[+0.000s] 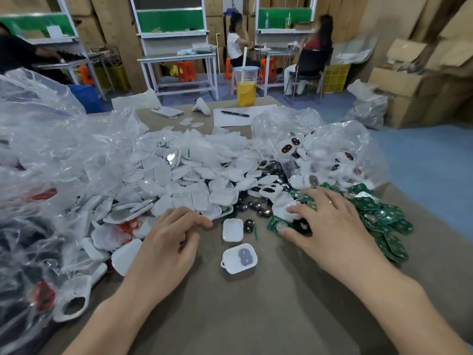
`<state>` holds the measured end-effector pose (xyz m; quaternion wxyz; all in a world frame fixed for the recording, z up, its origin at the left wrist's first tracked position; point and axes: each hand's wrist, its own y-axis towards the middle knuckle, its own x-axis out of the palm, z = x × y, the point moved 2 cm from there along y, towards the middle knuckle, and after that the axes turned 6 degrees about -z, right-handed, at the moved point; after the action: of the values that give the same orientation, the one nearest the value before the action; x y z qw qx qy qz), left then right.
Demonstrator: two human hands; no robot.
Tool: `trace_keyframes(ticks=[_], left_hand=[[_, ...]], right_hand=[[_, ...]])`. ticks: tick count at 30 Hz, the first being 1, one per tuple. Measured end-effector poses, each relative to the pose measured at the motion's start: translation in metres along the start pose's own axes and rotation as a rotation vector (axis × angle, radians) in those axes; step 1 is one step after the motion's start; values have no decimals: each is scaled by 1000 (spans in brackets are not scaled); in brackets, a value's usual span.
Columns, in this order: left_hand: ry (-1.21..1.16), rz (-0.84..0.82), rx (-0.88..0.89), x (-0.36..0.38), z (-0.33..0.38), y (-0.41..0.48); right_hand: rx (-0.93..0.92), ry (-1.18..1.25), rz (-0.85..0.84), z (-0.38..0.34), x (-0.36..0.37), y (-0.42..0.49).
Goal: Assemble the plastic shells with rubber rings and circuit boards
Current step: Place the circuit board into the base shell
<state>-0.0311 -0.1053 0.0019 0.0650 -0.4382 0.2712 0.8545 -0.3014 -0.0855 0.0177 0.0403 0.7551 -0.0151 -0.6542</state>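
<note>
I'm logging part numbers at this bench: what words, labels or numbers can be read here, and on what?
No text in this view can be read.
Green circuit boards: pale markings, too small to read.
Black pen on the paper sheet: pale marks on the barrel, blurred.
Cardboard boxes: no legible print.

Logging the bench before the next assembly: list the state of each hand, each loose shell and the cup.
left hand: fingers curled, resting on the table; any contents hidden.
right hand: fingers spread, touching a white shell and circuit boards.
near shell: open side up, dark insert inside.
far shell: open side up, empty.
cup: upright, lidded, straw in.
</note>
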Motion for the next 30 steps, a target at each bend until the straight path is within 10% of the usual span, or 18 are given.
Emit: trace_keyframes(ticks=[10, 22, 30], left_hand=[[-16, 53, 28, -4, 6, -4], [-865, 95, -222, 0, 21, 9], [-869, 169, -266, 6, 12, 15]], right_hand=[[-172, 90, 32, -15, 3, 10], [-298, 1412, -178, -81, 0, 41], [-253, 1585, -221, -87, 10, 47]])
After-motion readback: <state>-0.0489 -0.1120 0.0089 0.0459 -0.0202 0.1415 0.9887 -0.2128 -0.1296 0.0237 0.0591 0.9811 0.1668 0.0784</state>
